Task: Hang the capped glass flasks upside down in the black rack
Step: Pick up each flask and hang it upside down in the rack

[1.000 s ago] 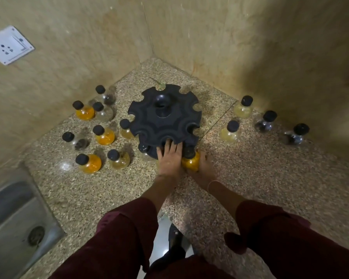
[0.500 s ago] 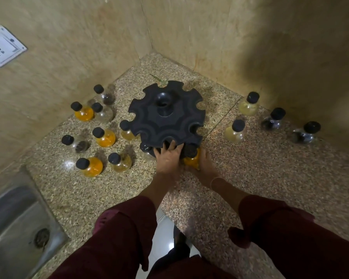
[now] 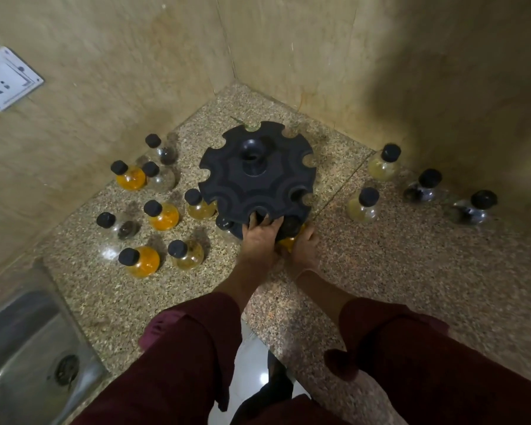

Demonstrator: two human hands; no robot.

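The black round rack [image 3: 256,179] with notched slots stands on the speckled counter in the corner. My left hand [image 3: 258,240] rests on its near rim, fingertips at a slot. Just right of it, my right hand [image 3: 304,248] grips an orange flask [image 3: 288,240] with a black cap, held low against the rack's near edge and mostly hidden by both hands. Another capped flask [image 3: 224,223] sits half under the rack's left side. Several capped flasks stand upright to the left [image 3: 163,214], some orange, some clear. Several more stand to the right [image 3: 364,208].
Beige walls close in behind the rack on both sides. A steel sink [image 3: 28,363] lies at the lower left, beside the counter's edge. A white wall socket [image 3: 6,78] is at the upper left. Bare counter [image 3: 411,271] shows on the near right.
My left hand's fingertips have pulled back a little to the rack's rim. The orange flask in my right hand has moved further under the rack's near edge. The camera shifted slightly.
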